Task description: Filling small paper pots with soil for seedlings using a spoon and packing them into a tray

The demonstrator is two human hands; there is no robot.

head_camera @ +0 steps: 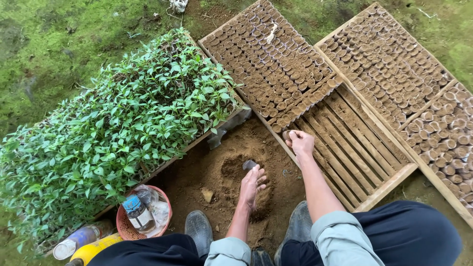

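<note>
In the middle of the frame I see my left hand (252,186) pinching a small pot (250,164) over the soil pile (236,172), probably to fill it, while my right hand (299,143), fingers closed on another pot (286,135), reaches the wooden tray (389,184).

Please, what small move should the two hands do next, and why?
Probably the right hand sets its filled pot beside the last row in the wooden tray, since bare slats remain there, while the left hand fills the small pot over the soil pile.
</note>
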